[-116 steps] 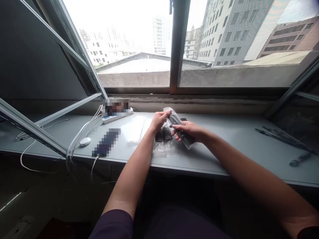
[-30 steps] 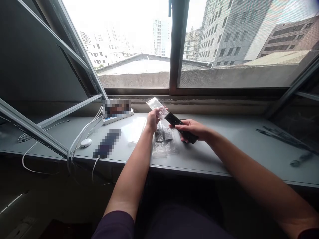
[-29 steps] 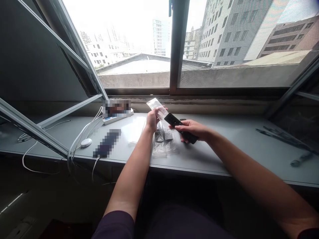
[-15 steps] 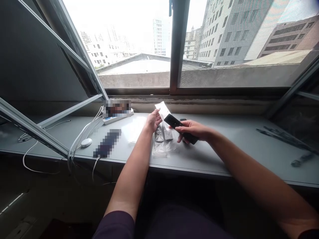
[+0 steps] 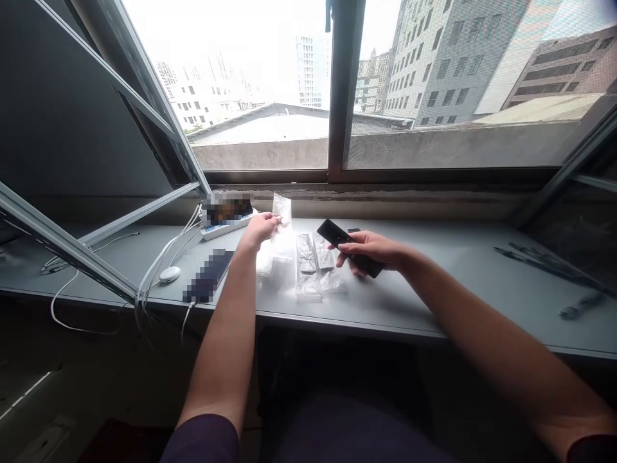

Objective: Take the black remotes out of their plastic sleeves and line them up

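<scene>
The right hand (image 5: 369,249) held a black remote control (image 5: 336,235) above the table (image 5: 448,283), its fingers clamped around the near, right part while the far end pointed left. The left hand (image 5: 263,228) had its fingertips pinched together on a translucent plastic bag (image 5: 282,207), which stood up on the far side of the hand. Near that bag, on the table, lay white, translucent wrappings (image 5: 265,262), washed out by glare.

Between the two hands, two dark items in clear bags (image 5: 307,256) lay side by side, the bags' loose ends toward the near edge. A small dark object (image 5: 353,229) showed just beyond the right hand, mostly hidden by it.

Farther left sat a dark phone (image 5: 222,265), partly blurred out, with a white cable (image 5: 186,315) at its near end; a round white device (image 5: 169,275) lay left of it, and a white power strip (image 5: 226,229) stood beyond.
</scene>
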`<state>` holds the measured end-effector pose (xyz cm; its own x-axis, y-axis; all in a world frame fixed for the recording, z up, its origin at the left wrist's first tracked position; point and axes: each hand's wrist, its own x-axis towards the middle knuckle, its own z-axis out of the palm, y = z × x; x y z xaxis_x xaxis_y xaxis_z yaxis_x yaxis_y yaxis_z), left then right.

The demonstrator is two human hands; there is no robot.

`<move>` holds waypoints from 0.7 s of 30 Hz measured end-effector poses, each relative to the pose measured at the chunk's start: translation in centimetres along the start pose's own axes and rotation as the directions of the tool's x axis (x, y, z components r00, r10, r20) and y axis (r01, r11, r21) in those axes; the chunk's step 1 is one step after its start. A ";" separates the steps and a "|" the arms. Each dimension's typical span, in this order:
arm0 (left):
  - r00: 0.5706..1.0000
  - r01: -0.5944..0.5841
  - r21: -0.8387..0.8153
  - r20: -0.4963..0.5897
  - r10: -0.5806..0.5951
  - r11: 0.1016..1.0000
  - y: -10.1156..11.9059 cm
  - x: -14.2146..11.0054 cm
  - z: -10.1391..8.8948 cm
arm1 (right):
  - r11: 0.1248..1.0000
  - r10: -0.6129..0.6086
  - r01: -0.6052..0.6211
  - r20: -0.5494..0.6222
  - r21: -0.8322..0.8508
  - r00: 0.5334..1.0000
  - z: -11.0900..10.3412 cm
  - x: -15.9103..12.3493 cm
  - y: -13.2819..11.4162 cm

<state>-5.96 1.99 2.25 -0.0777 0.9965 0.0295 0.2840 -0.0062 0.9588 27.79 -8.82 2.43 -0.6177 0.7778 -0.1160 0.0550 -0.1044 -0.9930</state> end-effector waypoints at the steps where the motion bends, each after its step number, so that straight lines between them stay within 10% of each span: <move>1: 0.999 0.029 0.048 0.019 -0.030 0.998 -0.1 0.1 -1.2 | 1.000 0.006 -0.006 -0.004 0.002 1.000 0.1 0.0 -0.1; 6: 0.982 0.170 0.220 0.038 -0.183 0.961 -0.8 -0.3 -4.3 | 1.000 0.017 -0.017 0.004 -0.005 1.000 0.0 -0.1 -0.1; 21: 0.982 0.183 0.516 -0.140 -0.129 0.836 -0.2 2.0 -4.5 | 1.000 0.024 -0.024 0.010 -0.002 1.000 0.0 -0.2 -0.3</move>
<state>-10.49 3.58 3.36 -0.2469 0.9675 -0.0547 0.7168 0.2203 0.6615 27.88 -8.99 2.74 -0.6243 0.7685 -0.1400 0.0717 -0.1221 -0.9899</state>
